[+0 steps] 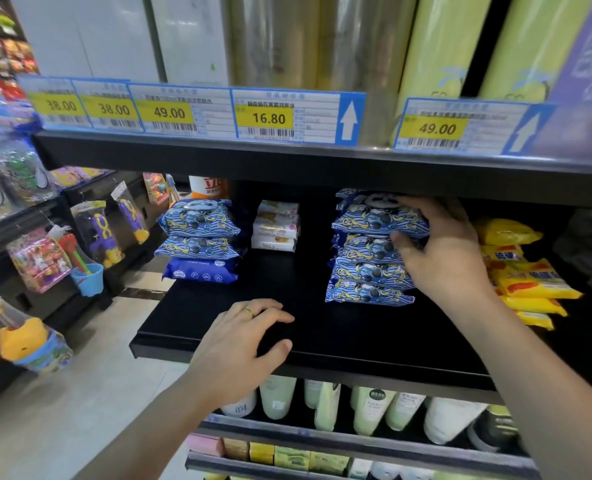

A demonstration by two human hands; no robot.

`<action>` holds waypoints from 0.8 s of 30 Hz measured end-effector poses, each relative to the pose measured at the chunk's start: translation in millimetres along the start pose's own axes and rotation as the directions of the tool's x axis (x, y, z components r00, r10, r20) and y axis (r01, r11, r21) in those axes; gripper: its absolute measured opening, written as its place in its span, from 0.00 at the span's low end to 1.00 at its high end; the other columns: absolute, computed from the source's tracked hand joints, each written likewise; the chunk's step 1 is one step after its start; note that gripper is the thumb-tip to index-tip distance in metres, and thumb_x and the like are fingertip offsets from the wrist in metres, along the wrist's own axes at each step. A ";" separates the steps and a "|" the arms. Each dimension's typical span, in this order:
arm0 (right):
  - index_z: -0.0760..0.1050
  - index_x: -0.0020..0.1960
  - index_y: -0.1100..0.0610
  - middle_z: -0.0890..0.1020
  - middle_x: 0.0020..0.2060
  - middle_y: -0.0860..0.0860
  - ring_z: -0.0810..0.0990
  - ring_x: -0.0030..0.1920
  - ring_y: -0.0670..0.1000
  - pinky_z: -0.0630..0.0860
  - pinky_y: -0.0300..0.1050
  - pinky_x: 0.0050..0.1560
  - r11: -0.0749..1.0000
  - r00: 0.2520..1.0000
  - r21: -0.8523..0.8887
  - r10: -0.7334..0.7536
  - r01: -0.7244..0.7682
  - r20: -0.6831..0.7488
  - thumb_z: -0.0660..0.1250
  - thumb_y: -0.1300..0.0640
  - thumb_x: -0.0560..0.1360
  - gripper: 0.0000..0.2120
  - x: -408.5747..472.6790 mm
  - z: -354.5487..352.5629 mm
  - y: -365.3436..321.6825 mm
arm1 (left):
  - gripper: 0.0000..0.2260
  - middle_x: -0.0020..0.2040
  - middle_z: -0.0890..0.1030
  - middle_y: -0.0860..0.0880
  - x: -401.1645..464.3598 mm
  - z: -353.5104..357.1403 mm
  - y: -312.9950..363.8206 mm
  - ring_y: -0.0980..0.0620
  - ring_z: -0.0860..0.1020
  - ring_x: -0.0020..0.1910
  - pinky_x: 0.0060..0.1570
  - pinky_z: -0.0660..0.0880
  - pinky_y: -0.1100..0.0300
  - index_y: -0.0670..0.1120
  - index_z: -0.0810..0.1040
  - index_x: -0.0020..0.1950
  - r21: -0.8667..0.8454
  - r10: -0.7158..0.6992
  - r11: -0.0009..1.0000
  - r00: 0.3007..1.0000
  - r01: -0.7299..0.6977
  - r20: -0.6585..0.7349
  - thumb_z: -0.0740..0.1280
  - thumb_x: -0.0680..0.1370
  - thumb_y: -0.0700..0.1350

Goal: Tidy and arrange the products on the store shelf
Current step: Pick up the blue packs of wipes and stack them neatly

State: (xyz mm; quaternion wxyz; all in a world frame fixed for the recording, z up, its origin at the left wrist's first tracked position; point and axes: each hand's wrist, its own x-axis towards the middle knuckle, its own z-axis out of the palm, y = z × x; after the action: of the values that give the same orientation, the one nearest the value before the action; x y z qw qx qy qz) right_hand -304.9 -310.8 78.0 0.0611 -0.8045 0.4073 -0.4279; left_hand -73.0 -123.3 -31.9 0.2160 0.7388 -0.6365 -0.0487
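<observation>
The right hand (446, 258) reaches under the upper shelf (322, 168) at about 2 o'clock and grips the right stack (367, 258) of blue panda packs, its fingers (422, 206) curled over the top pack and the thumb pressed against the stack's side lower down. That stack stands on the black shelf (322, 323), several packs high, a little uneven. The left hand (242, 344) rests palm down on the shelf's front edge at 6 o'clock, fingers spread and relaxed, a ring (248, 312) on one of them; it holds nothing. At 10 o'clock a shorter left stack (201, 233) holds two panda packs over a plain blue pack (201, 271). Just beside it, toward the middle, sits a small pile of white boxes (276, 226), well apart from the right stack. At 3 o'clock, yellow bags (526, 275) lie heaped just beside the right wrist. Price tags (268, 117) run along the upper shelf's edge at 12 o'clock, with tall rolls (439, 46) above them. Below the black shelf at 6 o'clock stand pale bottles (370, 407). Toys (97, 230) hang at 9 o'clock.
</observation>
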 end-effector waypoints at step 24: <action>0.78 0.70 0.50 0.66 0.76 0.54 0.74 0.73 0.56 0.80 0.48 0.61 0.855 0.956 0.428 -0.276 0.292 -0.102 0.73 0.67 0.73 0.28 -179.6 7.2 -41.4 | 0.27 0.54 0.88 0.49 -26.0 -36.8 66.4 0.48 0.87 0.53 0.48 0.84 0.55 0.57 0.87 0.54 -0.885 -0.135 0.278 0.928 0.373 0.348 0.80 0.61 0.69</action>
State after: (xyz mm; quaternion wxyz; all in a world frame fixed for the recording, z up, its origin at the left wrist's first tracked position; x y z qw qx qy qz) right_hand -328.8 -158.1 -22.7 0.1694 -0.8131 0.1782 -0.5276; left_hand -126.1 -95.2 21.3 0.5260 0.5576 -0.3803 -0.5175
